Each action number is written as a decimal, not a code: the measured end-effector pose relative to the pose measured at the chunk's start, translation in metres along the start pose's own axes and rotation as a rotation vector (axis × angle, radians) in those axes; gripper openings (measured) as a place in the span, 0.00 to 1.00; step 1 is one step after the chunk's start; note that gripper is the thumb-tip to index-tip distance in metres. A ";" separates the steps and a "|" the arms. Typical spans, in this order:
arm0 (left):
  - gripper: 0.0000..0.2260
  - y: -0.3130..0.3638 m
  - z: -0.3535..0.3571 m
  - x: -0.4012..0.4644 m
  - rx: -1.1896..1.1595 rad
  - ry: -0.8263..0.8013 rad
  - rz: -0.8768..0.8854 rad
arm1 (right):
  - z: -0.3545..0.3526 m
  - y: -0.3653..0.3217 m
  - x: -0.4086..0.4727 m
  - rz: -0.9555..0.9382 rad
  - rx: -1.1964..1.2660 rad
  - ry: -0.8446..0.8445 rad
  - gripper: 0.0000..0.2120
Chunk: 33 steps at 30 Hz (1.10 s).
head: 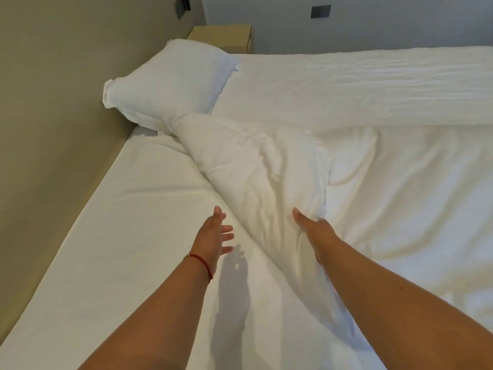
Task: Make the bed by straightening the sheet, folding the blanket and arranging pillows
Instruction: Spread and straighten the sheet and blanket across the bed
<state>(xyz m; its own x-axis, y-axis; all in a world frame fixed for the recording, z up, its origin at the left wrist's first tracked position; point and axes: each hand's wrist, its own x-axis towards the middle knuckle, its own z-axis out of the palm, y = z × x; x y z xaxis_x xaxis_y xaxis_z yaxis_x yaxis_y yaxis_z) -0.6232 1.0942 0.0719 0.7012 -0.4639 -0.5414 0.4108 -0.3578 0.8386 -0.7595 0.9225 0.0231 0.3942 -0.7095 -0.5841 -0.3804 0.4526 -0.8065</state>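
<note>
Both hands reach over the bed: right hand [310, 231] grips a bunched fold of the white blanket [256, 166]; left hand [213, 236], just beside it, hovers released, fingers spread. One pillow [165, 81] lies well beyond.

Soft even light — whites glare, wide-angle edges bend.

No legible text or labels anywhere.

Beige wall [53, 116] along left. Grey wall [373, 22] behind, 2 dark switch plates [320, 10]. Tan bedside cabinet [224, 38] in corner. Soft even light.
</note>
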 end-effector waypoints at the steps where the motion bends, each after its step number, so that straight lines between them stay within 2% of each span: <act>1: 0.24 -0.002 -0.009 -0.001 -0.015 0.006 0.004 | 0.016 -0.009 0.000 -0.069 0.025 0.007 0.39; 4: 0.21 0.002 -0.041 -0.009 -0.115 0.055 0.071 | 0.070 -0.035 -0.035 -0.377 -0.206 -0.090 0.26; 6: 0.20 0.012 -0.065 -0.015 -0.160 0.111 0.141 | 0.097 -0.036 -0.074 -0.547 -0.457 -0.221 0.27; 8: 0.21 0.018 -0.090 -0.022 -0.192 0.153 0.207 | 0.108 -0.011 -0.113 -0.623 -0.787 -0.407 0.28; 10: 0.21 0.018 -0.110 -0.031 -0.210 0.159 0.231 | 0.101 0.031 -0.140 -0.598 -1.073 -0.601 0.27; 11: 0.22 0.016 -0.119 -0.034 -0.211 0.154 0.228 | 0.099 0.043 -0.149 -0.542 -1.091 -0.658 0.24; 12: 0.22 0.012 -0.126 -0.037 -0.209 0.149 0.218 | 0.095 0.052 -0.147 -0.483 -0.989 -0.627 0.21; 13: 0.22 0.007 -0.132 -0.041 -0.206 0.145 0.208 | 0.092 0.058 -0.135 -0.394 -0.817 -0.487 0.21; 15: 0.22 -0.004 -0.141 -0.046 -0.203 0.140 0.187 | 0.090 0.054 -0.097 -0.166 -0.391 -0.122 0.30; 16: 0.22 -0.010 -0.144 -0.047 -0.205 0.141 0.173 | 0.092 0.050 -0.075 -0.040 -0.164 -0.061 0.34; 17: 0.22 -0.015 -0.148 -0.050 -0.208 0.144 0.161 | 0.097 0.045 -0.055 0.062 0.007 -0.064 0.37; 19: 0.22 -0.025 -0.156 -0.053 -0.218 0.158 0.147 | 0.117 0.026 -0.034 0.147 0.202 -0.098 0.30; 21: 0.22 -0.032 -0.166 -0.056 -0.242 0.179 0.132 | 0.146 0.001 -0.031 0.103 0.118 -0.084 0.22; 23: 0.21 -0.035 -0.181 -0.059 -0.277 0.206 0.131 | 0.186 -0.015 -0.041 -0.106 -0.030 -0.031 0.22; 24: 0.21 -0.035 -0.190 -0.062 -0.295 0.227 0.140 | 0.207 -0.023 -0.057 -0.223 -0.087 -0.064 0.23; 27: 0.22 -0.033 -0.223 -0.071 -0.371 0.304 0.170 | 0.275 -0.030 -0.118 -0.469 -0.328 -0.311 0.24; 30: 0.23 -0.035 -0.253 -0.083 -0.441 0.367 0.186 | 0.331 -0.011 -0.168 -0.715 -0.718 -0.596 0.20; 32: 0.19 -0.045 -0.268 -0.089 -0.483 0.372 0.146 | 0.345 0.011 -0.187 -0.759 -0.959 -0.716 0.19; 33: 0.16 -0.052 -0.273 -0.091 -0.505 0.368 0.116 | 0.347 0.024 -0.190 -0.723 -1.008 -0.778 0.20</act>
<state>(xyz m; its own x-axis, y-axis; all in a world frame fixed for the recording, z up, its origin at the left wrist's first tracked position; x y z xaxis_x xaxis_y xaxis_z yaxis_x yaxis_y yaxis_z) -0.5499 1.3762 0.0941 0.8754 -0.1354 -0.4641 0.4810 0.1462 0.8645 -0.5531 1.2560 0.0827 0.9674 -0.0013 -0.2534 -0.1910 -0.6609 -0.7258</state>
